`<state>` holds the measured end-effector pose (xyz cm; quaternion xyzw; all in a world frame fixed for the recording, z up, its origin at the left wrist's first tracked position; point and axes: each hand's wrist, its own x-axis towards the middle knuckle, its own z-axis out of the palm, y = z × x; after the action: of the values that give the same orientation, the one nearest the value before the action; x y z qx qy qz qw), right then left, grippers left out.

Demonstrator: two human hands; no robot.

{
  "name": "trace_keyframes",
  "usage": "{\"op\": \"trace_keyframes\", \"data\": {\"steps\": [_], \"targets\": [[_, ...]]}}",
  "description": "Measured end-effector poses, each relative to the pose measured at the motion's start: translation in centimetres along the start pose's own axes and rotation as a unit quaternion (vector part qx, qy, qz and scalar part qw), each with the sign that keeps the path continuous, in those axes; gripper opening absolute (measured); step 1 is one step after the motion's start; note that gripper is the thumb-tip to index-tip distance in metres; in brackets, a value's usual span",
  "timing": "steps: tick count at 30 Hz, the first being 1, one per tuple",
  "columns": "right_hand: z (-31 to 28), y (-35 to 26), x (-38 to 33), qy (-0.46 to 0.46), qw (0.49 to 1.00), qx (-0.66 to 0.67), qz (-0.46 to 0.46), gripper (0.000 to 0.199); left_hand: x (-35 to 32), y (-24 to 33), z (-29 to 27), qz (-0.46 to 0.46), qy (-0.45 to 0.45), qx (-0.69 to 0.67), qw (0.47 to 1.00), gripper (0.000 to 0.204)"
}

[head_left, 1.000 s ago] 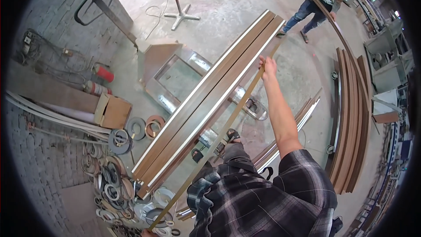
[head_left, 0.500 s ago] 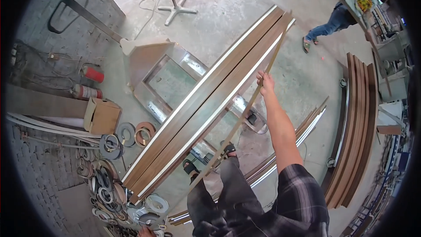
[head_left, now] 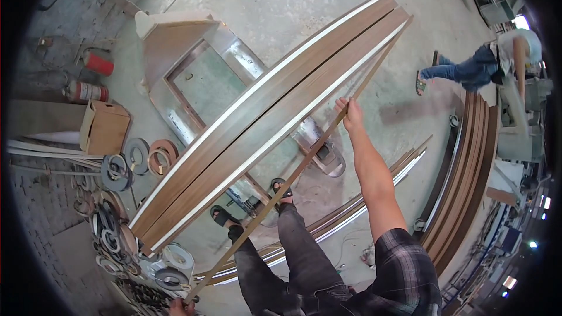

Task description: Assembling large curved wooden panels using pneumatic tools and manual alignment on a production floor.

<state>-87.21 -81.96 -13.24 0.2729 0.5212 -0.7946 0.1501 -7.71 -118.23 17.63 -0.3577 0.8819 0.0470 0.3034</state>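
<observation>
Both hands are pinching the thin wooden strip [head_left: 304, 167]: our right hand [head_left: 350, 112] mid-length, left hand [head_left: 178, 307] at its near end, above the long boards' [head_left: 275, 114] right edge; we are keeping it level.

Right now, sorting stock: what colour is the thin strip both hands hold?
Light tan-brown strip, plain, clearest in the head view.

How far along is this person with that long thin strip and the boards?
Two long brown boards already lie side by side on the stand, pale edges showing. In hand: a thin strip, right hand far up, left hand at its near end. Left: the strip touches no board yet.
</observation>
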Motion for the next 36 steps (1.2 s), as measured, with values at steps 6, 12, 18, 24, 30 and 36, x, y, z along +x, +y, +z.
{"op": "trace_keyframes", "data": {"steps": [6, 12, 18, 24, 30, 36], "targets": [[1.8, 6.9, -2.8, 0.015, 0.998, -0.065, 0.019, 0.027, 3.8, 2.1, -3.3, 0.023, 0.119, -0.097, 0.988, 0.028], [4.1, 13.0, -6.4, -0.008, 0.978, -0.21, 0.011, 0.029, 9.2, 1.3, 1.9, -0.006, 0.112, -0.136, 0.984, 0.028], [4.8, 20.0, -8.9, -0.002, 0.816, -0.571, -0.092, 0.051, 17.1, -0.7, 8.7, 0.029, 0.177, -0.157, 0.971, 0.026], [6.3, 24.8, -20.2, -0.191, 0.698, -0.683, -0.101, 0.038, 26.6, -2.7, 16.2, 0.054, 0.215, -0.227, 0.948, 0.018], [10.2, 32.7, -28.3, -0.387, 0.477, -0.738, -0.28, 0.056, 30.5, -3.1, 22.2, -0.037, 0.239, -0.207, 0.948, 0.024], [14.5, 37.9, -36.0, -0.494, 0.431, -0.719, -0.23, 0.053, 31.7, -3.1, 24.5, -0.058, 0.09, -0.224, 0.969, 0.068]]}}
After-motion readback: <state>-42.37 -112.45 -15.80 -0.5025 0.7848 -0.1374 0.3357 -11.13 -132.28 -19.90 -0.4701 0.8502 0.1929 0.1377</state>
